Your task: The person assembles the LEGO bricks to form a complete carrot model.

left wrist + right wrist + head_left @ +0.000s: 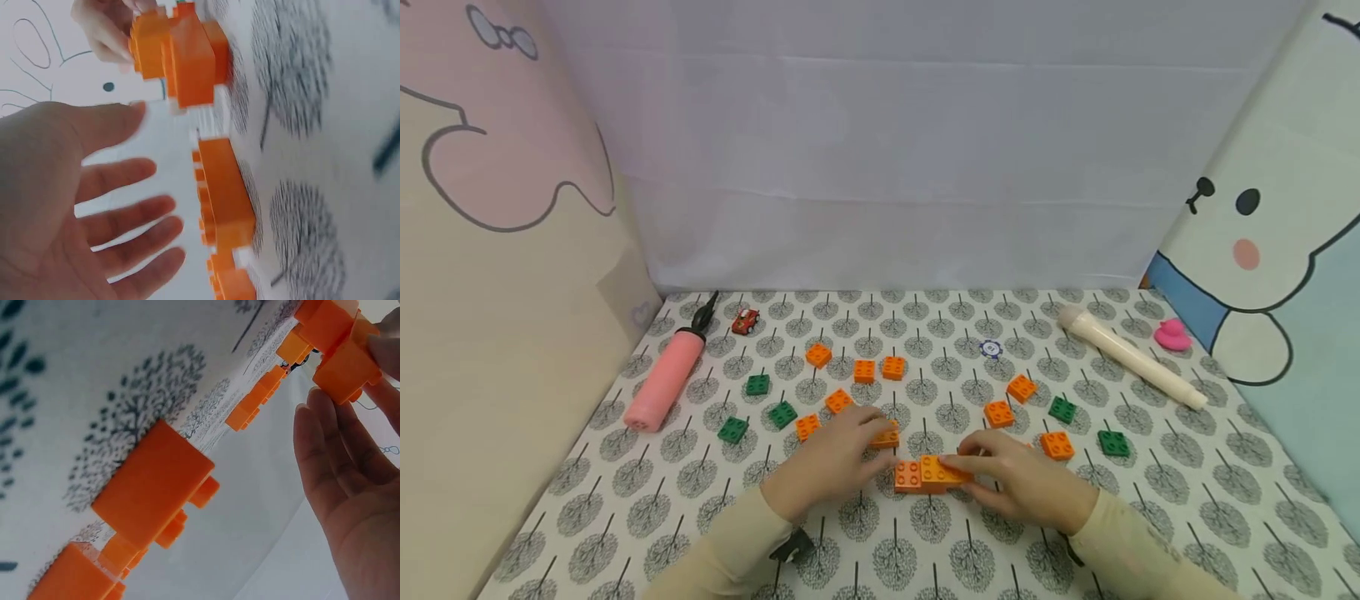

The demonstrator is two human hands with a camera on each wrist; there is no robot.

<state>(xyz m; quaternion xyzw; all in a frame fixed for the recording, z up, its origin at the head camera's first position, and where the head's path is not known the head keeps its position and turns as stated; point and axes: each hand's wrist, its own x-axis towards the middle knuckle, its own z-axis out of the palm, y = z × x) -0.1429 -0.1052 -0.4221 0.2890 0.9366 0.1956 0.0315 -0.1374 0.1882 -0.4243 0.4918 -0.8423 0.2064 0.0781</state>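
My right hand pinches an orange toy brick between thumb and fingers. That brick sits raised over other orange bricks, beside a lower orange brick with its studs showing. In the right wrist view the pinched brick overlaps the orange ones behind it. Just left of this group is my left hand, its fingers spread and holding nothing. An orange brick lies by its fingertips, partly covered by them. The left wrist view has the open left hand beside a longer orange brick.
Several loose orange bricks and green bricks lie around both hands. A pink pump and a red toy car are at left. Toward the right are a poker chip, a cream-coloured tube and a pink duck.
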